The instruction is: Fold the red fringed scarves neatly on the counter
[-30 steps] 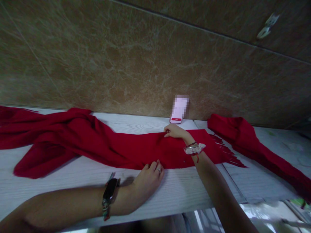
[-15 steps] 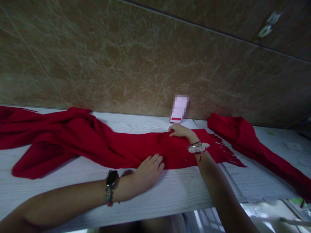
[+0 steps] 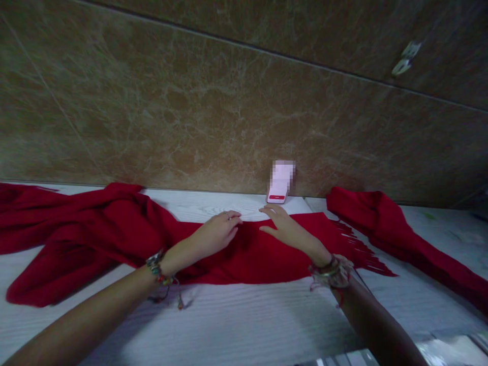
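A red fringed scarf lies along the white wood-grain table, flat in the middle and bunched at the left. My left hand, wearing a ring, is at the scarf's far edge with its fingers loosely extended and nothing in them. Facing it, my right hand is over the same edge, thumb and fingers apart, holding nothing. Whether either hand touches the cloth is hard to tell. The scarf's fringe spreads out to the right of my right wrist.
A phone with a blurred screen leans against the brown marbled wall. Another length of red cloth stretches across the right of the white table. High on the wall is a small pale fixture.
My left hand has moved from the scarf's near edge up to its far edge. My right hand has uncurled from the far edge and its fingers are now spread. The view has tilted slightly.
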The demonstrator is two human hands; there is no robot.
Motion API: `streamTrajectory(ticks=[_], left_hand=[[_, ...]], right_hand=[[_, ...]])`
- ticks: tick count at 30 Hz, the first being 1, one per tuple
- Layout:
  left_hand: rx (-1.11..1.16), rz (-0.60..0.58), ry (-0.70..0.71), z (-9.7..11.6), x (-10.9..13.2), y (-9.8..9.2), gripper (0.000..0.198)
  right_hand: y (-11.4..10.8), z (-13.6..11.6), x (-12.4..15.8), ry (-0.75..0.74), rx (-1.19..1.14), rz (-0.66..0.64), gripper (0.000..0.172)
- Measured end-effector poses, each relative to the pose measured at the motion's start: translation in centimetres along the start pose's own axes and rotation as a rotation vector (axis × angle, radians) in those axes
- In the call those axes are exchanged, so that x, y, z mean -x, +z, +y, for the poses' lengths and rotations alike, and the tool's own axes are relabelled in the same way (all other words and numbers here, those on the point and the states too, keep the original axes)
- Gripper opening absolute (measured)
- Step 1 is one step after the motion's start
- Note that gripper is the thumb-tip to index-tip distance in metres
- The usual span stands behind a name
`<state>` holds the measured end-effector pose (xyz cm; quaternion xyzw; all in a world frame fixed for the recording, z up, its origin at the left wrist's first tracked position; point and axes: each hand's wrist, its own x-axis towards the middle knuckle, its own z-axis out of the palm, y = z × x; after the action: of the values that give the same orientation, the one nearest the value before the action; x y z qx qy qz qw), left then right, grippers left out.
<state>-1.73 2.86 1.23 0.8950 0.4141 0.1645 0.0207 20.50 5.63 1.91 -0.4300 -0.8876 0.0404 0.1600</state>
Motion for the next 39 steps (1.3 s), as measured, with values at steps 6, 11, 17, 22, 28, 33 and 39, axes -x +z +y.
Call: streamTrajectory(ticks=[6, 11, 17, 22, 28, 33, 39], left_hand=[[0.331, -0.407, -0.241, -4.8, -3.3, -1.1, 0.037], [0.545, -0.696, -0.257, -5.0, -5.9, -1.2, 0.033], [0.734, -0.782, -0.356, -5.1, -6.8, -1.1, 0.032], [0.572, -0.822, -0.449, -4.6, -7.8, -1.0, 0.053], [0.444, -0.732, -0.455, -4.3, -8.3, -0.5, 0.047], [0.492, -0.784, -0.403, -4.3, -7.7, -1.5, 0.031], [0.426, -0.757, -0.419, -4.8, -7.8, -1.5, 0.052]], right_hand=[[1.6, -3.2, 5.8, -0.387, -0.069, -0.138, 0.042], [2.9, -4.6, 5.8, -0.49, -0.025, -0.089, 0.031], [3.6, -5.3, 5.1, -0.556, 0.091, -0.012, 0.017], [3.9, -5.3, 5.5, -0.564, 0.14, 0.052, 0.018], [3.8, -5.2, 5.6, -0.601, 0.179, 0.076, 0.016], [4.0, -5.1, 5.5, -0.625, 0.154, 0.105, 0.018], [5.0, -4.7, 5.4, -0.576, -0.064, 0.087, 0.024]])
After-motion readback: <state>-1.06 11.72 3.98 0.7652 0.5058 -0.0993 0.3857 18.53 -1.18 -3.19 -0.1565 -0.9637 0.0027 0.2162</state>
